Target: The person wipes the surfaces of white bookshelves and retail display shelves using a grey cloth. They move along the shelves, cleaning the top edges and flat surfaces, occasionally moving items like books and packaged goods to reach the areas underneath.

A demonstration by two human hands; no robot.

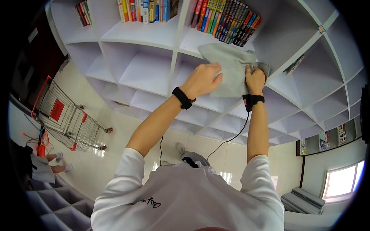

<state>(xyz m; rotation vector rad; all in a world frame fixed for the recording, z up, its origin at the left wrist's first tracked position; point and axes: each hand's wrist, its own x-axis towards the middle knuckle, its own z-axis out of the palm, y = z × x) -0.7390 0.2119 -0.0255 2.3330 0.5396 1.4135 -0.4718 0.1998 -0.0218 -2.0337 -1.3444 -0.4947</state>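
Note:
A light grey cloth (pixel 230 79) hangs over the front edge of a white bookshelf, its upper part lying on the shelf board below a row of books. My right hand (pixel 255 80) is closed on the cloth's bunched right side, thumb and fingers pressing a fold. At the cloth's left edge is my left hand (pixel 202 79), loosely curled with the thumb apart from the fingers; it seems to hold nothing. Its fingertips are partly hidden, and whether they touch the fabric is unclear. Both wrists wear black straps.
Upright books (pixel 227 21) stand in the compartment above the cloth, with more books (pixel 146 10) to its left. One book (pixel 295 64) leans in a right compartment. A wire shopping cart (pixel 63 115) stands at left, near another person's legs (pixel 58 168). Black cable (pixel 235 136) hangs from my right wrist.

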